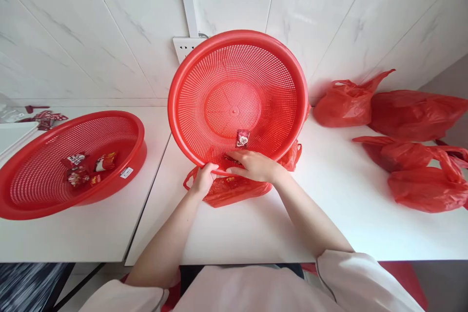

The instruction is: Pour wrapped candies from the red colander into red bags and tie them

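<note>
A red perforated plastic basket [237, 39] is tilted towards me over a red plastic bag [237, 192] on the table. My left hand [205, 179] is closed on the near part of its rim. Inside the low near side of the basket, my right hand [254, 165] lies with its fingers stretched out and the thumb apart near the rim. Dark red wrapping shows partly under these fingers; how much they touch it is unclear. Just above them a small dark red snack packet [243, 138] with white print rests on the basket wall.
Another red basket [127, 156] on the left holds several small packets [77, 175]. More packets [47, 119] lie behind it. Several filled red bags [345, 105] stand on the right of the white table [329, 219]. A socket [183, 48] is on the tiled wall.
</note>
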Available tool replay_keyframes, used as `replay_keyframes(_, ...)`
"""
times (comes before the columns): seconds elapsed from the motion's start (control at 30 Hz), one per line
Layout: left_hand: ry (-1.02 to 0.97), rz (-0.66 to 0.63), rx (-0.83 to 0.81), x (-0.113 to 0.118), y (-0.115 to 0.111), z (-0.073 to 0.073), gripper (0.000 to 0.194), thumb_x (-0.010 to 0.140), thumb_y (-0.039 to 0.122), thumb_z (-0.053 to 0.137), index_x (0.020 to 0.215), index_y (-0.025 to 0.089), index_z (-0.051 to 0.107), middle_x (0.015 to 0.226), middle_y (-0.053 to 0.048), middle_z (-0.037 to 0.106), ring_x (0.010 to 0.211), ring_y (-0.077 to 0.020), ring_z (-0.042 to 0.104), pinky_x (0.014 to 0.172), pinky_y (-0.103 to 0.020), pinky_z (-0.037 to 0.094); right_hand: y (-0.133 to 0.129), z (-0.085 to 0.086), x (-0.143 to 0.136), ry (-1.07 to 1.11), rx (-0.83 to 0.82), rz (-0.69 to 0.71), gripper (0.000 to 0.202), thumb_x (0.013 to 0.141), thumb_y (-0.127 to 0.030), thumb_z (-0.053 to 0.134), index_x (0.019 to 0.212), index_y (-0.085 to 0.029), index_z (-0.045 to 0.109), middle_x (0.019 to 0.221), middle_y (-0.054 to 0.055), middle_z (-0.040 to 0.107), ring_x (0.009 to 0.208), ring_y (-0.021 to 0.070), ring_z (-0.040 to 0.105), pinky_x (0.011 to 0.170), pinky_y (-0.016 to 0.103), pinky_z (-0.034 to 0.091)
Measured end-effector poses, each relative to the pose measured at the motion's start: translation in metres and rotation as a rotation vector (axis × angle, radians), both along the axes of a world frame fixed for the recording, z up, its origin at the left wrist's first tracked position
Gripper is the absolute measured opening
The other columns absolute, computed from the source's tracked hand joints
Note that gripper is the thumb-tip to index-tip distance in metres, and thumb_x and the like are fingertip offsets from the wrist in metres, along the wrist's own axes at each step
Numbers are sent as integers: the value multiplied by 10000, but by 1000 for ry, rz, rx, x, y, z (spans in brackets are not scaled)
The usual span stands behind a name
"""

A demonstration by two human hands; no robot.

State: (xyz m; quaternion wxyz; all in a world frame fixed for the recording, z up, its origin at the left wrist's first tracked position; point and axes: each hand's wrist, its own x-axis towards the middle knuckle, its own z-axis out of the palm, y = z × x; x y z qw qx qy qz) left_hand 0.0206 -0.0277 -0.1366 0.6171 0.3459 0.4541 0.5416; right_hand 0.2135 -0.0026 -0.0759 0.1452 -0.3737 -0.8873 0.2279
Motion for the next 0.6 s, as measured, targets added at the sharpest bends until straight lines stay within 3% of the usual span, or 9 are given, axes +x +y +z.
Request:
replay_keyframes(0.1,-103,-69,-30,-2,4,6,177,689,263,563,812,163,641,784,-59,681,864,-261,673,741,-382,551,-3,13,4,141,-21,74,272,868,-251,580,1131,-211,635,1050,57,691,921,189,641,803,285,471)
replay_keyframes(0.17,-137,-30,-22,-5,8,9,206,686,257,554,832,143,645,802,-72,686,875,-269,672,763,-408,553,-3,19,9,219,-55,53,217,886,-180,515,1040,-197,667,943,39,707,829,159,645,760,268,475)
replay_keyframes(0.27,-148,89,32,-12,15,11,203,653,212,566,827,140,641,804,-65,686,849,-264,673,772,-435,559,-1,19,19,198,-306,-11,171,871,-242,534,957,-171,664,771,35,702,655,159,643,618,269,495)
replay_keyframes(0.33,-138,162,63,-18,19,11,148,635,193,577,767,144,623,780,-52,676,829,-258,673,772,-445,562,2,15,24,79,-518,-34,154,823,-314,602,807,-170,653,661,29,680,547,164,622,522,272,493)
replay_keyframes(0.4,-133,195,86,-22,21,12,116,634,192,584,737,145,608,784,-47,668,836,-254,670,782,-450,563,5,9,24,-41,-618,-51,201,779,-338,645,661,-178,617,590,23,657,501,164,605,491,275,491)
replay_keyframes(0.5,-148,203,110,-25,23,15,166,631,194,582,787,149,616,841,-52,675,860,-248,666,797,-443,562,8,2,16,-86,-603,-15,143,788,-321,628,734,-192,658,612,5,665,559,159,623,544,258,491)
replay_keyframes(0.6,-167,201,118,-24,22,16,202,622,198,580,816,153,614,852,-50,677,858,-246,666,797,-429,561,9,-1,7,-127,-391,-121,149,835,-290,564,866,-211,687,760,17,696,702,163,642,628,249,468)
